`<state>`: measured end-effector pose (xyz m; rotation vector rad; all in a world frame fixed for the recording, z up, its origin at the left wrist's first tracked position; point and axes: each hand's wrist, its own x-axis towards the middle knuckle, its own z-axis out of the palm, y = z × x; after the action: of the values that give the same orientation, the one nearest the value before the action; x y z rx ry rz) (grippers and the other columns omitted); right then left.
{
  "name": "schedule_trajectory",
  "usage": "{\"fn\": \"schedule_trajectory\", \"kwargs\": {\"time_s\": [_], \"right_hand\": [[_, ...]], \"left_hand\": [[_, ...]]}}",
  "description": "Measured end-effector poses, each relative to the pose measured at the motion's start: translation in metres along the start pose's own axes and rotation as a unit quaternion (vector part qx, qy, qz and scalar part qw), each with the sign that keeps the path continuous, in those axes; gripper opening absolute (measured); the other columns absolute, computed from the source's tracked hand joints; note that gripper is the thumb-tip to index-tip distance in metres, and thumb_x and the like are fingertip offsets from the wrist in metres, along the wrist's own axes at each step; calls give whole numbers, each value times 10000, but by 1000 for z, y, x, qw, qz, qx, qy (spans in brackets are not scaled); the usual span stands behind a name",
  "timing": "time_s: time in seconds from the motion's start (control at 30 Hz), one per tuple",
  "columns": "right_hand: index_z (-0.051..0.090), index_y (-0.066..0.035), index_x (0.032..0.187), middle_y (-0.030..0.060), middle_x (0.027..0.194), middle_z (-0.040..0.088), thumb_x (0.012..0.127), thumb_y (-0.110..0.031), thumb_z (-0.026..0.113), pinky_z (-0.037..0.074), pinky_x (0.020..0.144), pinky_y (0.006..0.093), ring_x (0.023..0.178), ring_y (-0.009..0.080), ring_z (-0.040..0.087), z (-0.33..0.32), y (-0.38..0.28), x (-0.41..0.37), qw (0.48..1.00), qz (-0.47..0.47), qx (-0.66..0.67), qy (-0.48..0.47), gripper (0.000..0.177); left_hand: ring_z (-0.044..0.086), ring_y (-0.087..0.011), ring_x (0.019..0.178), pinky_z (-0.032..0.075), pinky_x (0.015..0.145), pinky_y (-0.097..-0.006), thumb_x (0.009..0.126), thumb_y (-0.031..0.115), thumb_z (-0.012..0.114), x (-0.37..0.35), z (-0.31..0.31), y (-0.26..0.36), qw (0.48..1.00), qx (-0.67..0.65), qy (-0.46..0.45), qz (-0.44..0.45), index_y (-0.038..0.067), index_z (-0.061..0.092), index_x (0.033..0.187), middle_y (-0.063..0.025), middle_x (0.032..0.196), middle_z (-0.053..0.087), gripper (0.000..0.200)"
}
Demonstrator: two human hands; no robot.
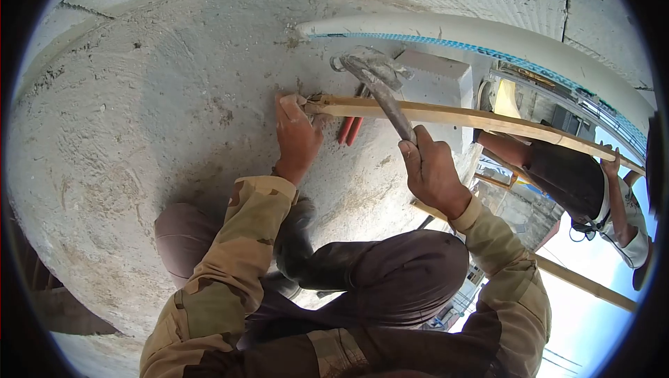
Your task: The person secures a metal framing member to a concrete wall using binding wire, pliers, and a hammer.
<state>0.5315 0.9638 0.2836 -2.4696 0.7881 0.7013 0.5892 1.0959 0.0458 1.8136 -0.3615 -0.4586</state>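
My right hand [432, 169] grips the handle of a hammer [380, 85], whose metal head is raised above a wooden slat. My left hand [296, 134] presses on the near end of that long wooden slat [446, 117], holding it against the rough concrete surface [153, 113]. Whether a nail sits under my fingers is hidden. Both arms wear camouflage sleeves, and my knees in dark trousers are bent below.
A white pipe with blue print [488, 36] runs across the top. A grey concrete block [439, 85] lies behind the slat, with red-handled pliers [350, 129] beside it. Another person [585, 183] in dark shorts stands at right, near a second wooden slat [578, 280].
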Motion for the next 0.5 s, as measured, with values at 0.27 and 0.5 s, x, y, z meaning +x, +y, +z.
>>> {"fn": "schedule_trajectory", "kwargs": {"time_s": [0.27,0.5], "right_hand": [[562,34,919,258,636,592,1044,-281,577,472,563,522,591,451,600,25,20,-3,999,-6,-40,-13,339],[555,-79,777,-2,559,489,1054,-460,576,359,465,310,495,98,455,107,93,-134,839,138,517,-104,472]], "left_hand": [[579,-438,994,476,833,-492,710,117,921,-3,-4,-4,1000,-23,-15,-7,-14,412,1192,-214,1112,500,714],[663,-374,956,534,816,-465,785,160,880,22,-43,6,985,96,-127,67,4,494,1274,-194,1193,580,642]]}}
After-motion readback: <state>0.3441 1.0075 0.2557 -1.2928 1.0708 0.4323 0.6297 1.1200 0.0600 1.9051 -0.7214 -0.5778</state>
